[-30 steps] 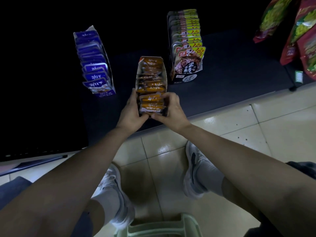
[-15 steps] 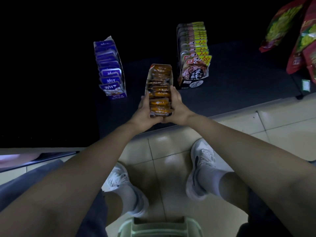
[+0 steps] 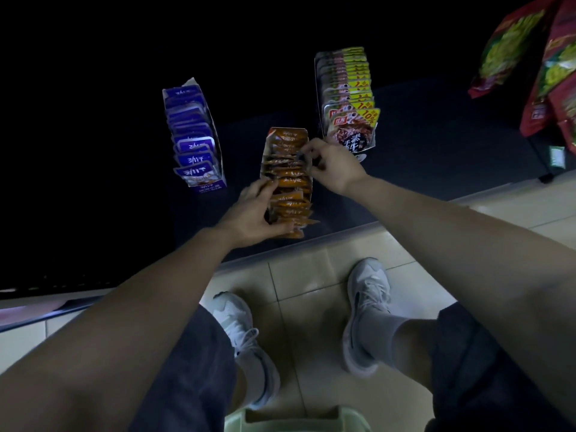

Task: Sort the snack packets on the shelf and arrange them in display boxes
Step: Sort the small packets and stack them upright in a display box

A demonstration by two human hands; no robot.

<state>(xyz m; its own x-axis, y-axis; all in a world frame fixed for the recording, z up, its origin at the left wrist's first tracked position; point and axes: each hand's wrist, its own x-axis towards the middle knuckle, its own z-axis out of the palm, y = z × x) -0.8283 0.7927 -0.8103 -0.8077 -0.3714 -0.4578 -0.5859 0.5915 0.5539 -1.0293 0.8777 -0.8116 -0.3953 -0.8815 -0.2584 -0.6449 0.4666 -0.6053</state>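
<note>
An orange display box (image 3: 288, 179) full of orange snack packets stands on the dark low shelf (image 3: 436, 145) near its front edge. My left hand (image 3: 251, 213) grips the box's near left side, fingers curled on the packets. My right hand (image 3: 333, 168) is further up on the box's right side, its fingers curled and pinching at the packets in the middle of the row. To the left stands a blue box of blue packets (image 3: 194, 141). To the right stands a box of packets with yellow corners (image 3: 349, 104).
Red and green snack bags (image 3: 536, 67) hang at the upper right. The shelf's front edge runs above a beige tiled floor (image 3: 311, 282), where my two white shoes stand. A pale green basket (image 3: 296, 420) sits at the bottom edge.
My right hand has left the near end of the orange box and moved up to the middle of its right side. The left hand stays at the near left end.
</note>
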